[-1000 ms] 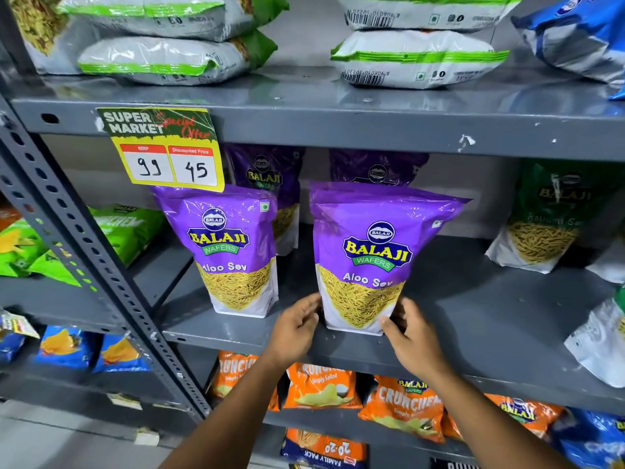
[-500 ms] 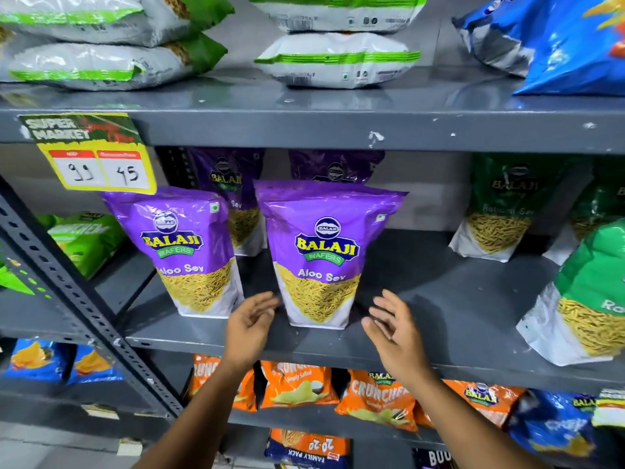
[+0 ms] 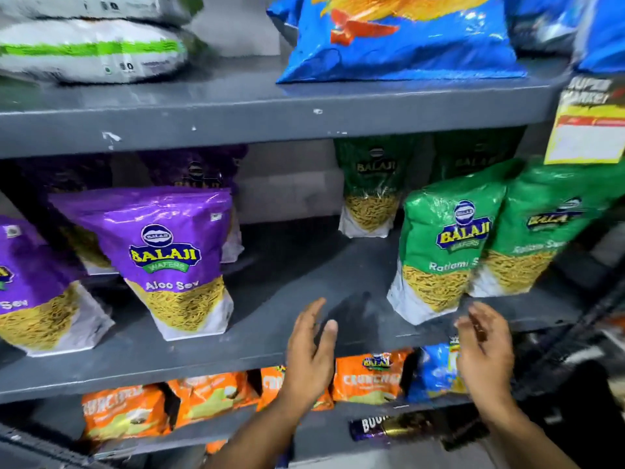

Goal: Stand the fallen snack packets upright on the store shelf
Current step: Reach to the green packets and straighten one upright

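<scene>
Two purple Aloo Sev packets stand upright on the grey middle shelf (image 3: pixel 277 346): one (image 3: pixel 172 258) left of centre, another (image 3: pixel 33 292) at the left edge. More purple packets stand behind them in shadow. To the right, a green Ratlami Sev packet (image 3: pixel 439 245) leans slightly left, with a second green packet (image 3: pixel 541 231) pressed against its right side. A third green packet (image 3: pixel 372 191) stands at the back. My left hand (image 3: pixel 311 350) is open in front of the bare shelf gap. My right hand (image 3: pixel 483 346) is open just below the green packet, touching nothing.
The top shelf carries white and green packets (image 3: pixel 91 49) lying flat and a blue chip bag (image 3: pixel 402 38). A yellow price tag (image 3: pixel 588 130) hangs at the right. Orange Crunchex packets (image 3: pixel 209 397) and a blue packet (image 3: pixel 436 370) fill the lower shelf.
Both hands let go of the purple packet and moved right toward the green packets. The view swung right, so the purple packets now sit at the left.
</scene>
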